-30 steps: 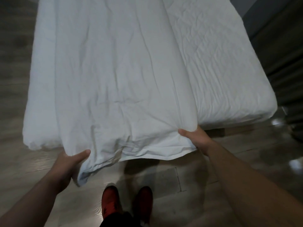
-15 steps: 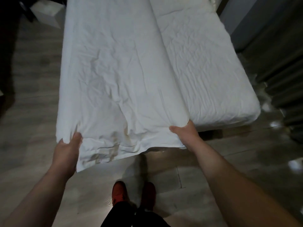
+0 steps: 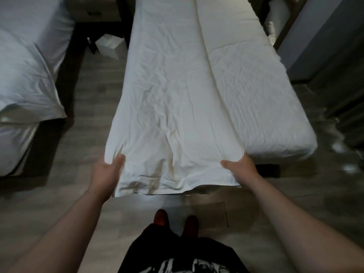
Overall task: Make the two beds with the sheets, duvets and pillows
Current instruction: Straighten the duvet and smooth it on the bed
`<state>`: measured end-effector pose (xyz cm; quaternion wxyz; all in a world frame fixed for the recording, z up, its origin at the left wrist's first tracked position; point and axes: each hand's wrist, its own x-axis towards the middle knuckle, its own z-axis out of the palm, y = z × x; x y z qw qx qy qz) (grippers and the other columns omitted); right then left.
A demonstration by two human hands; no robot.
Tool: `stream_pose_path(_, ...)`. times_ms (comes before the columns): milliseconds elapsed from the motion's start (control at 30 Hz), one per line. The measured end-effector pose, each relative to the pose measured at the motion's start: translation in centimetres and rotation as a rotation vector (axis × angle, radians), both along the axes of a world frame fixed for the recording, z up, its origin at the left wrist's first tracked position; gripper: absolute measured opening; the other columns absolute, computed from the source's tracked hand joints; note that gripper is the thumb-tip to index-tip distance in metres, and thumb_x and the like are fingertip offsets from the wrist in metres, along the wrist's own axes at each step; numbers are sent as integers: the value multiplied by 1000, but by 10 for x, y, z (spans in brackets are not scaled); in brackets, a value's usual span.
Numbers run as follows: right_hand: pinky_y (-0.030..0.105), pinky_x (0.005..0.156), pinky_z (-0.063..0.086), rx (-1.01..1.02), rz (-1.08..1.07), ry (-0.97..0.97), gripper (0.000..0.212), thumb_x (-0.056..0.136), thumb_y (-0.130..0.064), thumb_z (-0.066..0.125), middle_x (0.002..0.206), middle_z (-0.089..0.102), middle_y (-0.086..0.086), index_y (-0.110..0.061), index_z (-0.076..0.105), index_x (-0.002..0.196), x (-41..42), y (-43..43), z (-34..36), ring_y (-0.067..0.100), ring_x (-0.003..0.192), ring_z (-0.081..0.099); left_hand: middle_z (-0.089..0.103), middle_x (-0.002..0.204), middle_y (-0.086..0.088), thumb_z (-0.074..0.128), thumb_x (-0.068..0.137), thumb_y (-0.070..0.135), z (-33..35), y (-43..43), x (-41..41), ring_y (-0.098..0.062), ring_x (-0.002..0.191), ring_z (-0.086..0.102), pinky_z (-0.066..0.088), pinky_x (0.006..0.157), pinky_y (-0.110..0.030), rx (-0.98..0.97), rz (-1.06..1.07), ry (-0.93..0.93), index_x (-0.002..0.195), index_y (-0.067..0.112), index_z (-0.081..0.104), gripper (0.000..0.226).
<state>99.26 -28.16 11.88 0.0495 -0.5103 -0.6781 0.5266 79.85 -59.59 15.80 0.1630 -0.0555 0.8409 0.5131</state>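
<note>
A white duvet (image 3: 169, 107), folded lengthwise, lies along the left half of the bed in front of me and overhangs its foot end. My left hand (image 3: 106, 170) grips the duvet's near left corner, thumb on top. My right hand (image 3: 241, 168) grips its near right corner the same way. The bed's right half shows the wrinkled white fitted sheet (image 3: 262, 99) on the mattress. A second bed (image 3: 25, 75) with white bedding stands at the left.
A dark nightstand (image 3: 94, 14) stands between the beds, with a white box (image 3: 110, 46) on the floor under it. Grey curtains (image 3: 346, 107) hang at the right. Wood-look floor (image 3: 295, 194) runs around the bed's foot, where my red shoes (image 3: 160, 216) stand.
The view has pulled back and up, bringing the second bed and nightstand into sight. Both hands keep hold of the duvet's near corners, and the duvet lies flatter along the bed.
</note>
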Motion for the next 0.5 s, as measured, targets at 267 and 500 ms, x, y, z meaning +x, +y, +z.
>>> stream_pose_path(267,26,82,43,-44,-40,-31,55,73,-5,84,110,66,11,0,60,123,50,-42,-7,19,96,59,61,79,7,66,93,22,14,-35,48,-6,73,58,43,70,-29,0,40,-36,100,13,61,13)
stream_pose_path(500,35,80,53,-68,-76,38,39,76,-20,71,94,67,5,-5,64,111,31,-4,28,26,90,64,73,98,-15,58,97,35,42,-16,11,-33,84,70,57,67,-38,413,250,-345,109,8,66,30)
